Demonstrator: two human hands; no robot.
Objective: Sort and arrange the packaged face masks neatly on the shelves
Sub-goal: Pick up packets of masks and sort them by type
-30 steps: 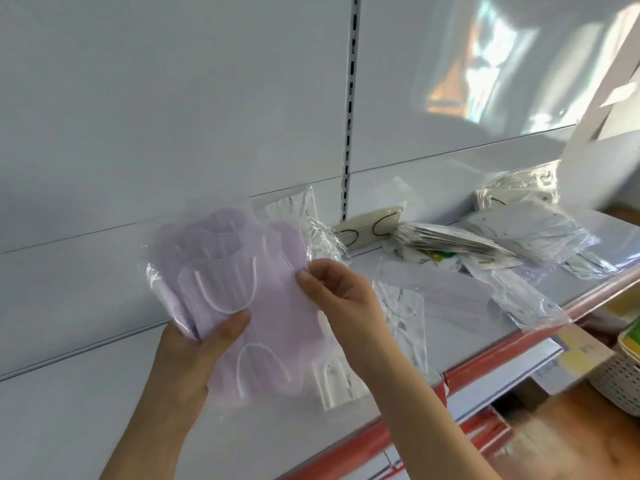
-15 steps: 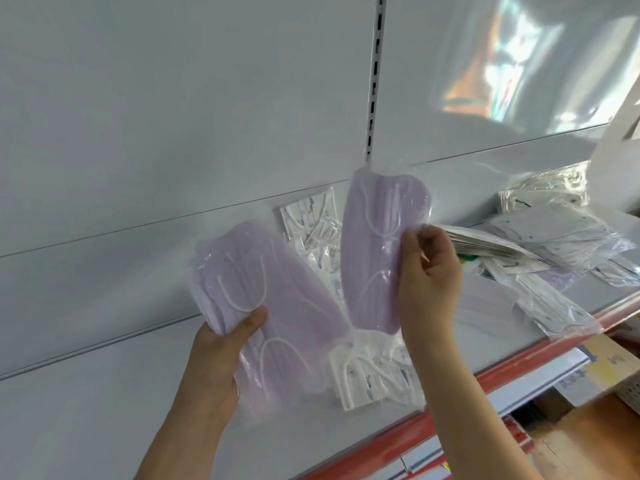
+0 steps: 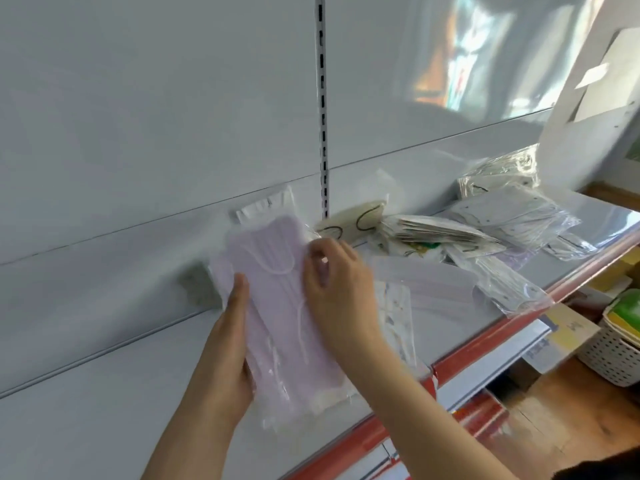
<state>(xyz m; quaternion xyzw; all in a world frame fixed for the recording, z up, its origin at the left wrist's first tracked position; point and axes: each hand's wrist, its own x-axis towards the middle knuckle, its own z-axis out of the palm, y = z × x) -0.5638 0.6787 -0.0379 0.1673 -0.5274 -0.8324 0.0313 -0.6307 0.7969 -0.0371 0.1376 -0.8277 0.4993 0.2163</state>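
Observation:
A stack of lilac face masks in clear plastic packs [image 3: 277, 306] is held upright above the grey shelf [image 3: 595, 220]. My left hand [image 3: 227, 355] grips its left edge from below, thumb on the front. My right hand [image 3: 341, 289] lies over the stack's right side with its fingers curled on the top pack. More packaged masks lie on the shelf: a white pack [image 3: 266, 206] leaning on the back wall, a beige mask with black loops [image 3: 349, 223], a printed pack [image 3: 398, 320] under my right wrist, and a loose pile [image 3: 485, 233] to the right.
The shelf has a red front edge [image 3: 502, 330] with a price strip. A slotted upright [image 3: 322, 105] runs up the back panel. A white woven basket [image 3: 620, 344] and a wooden surface sit lower right.
My right hand has brought its separate lilac pack back to the left and laid it onto the stack in my left hand. The view has shifted slightly.

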